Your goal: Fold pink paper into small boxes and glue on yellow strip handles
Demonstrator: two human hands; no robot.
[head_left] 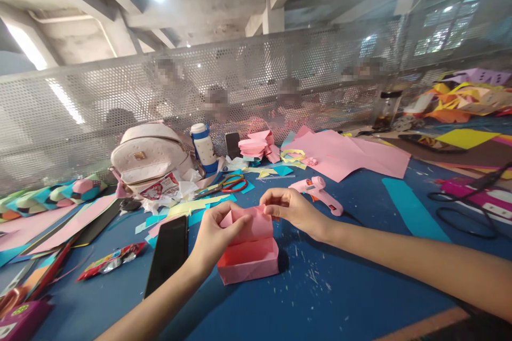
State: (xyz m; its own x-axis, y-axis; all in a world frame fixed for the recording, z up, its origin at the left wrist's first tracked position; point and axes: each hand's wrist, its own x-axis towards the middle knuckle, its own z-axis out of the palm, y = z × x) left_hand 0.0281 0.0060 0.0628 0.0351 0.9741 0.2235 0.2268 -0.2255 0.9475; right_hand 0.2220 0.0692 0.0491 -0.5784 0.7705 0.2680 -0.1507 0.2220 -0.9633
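Note:
A small pink paper box [251, 265] rests on the blue table, its lid flap raised at the back. My left hand [218, 232] grips the left side of that flap, thumb across its front. At the flap's upper right corner, the fingers of my right hand [290, 212] pinch the paper. Behind my right hand lies a pink hot glue gun [318, 194], nozzle toward the left. A black smartphone [167, 253] lies flat beside my left forearm, partly covered by it.
A pale backpack [150, 154] and a bottle [204, 146] stand along a perforated metal screen [240, 69]. Scissors [234, 184], paper scraps and pink sheets [344, 154] lie behind my hands. A snack wrapper [112, 261] is at left, a cable [460, 218] at right.

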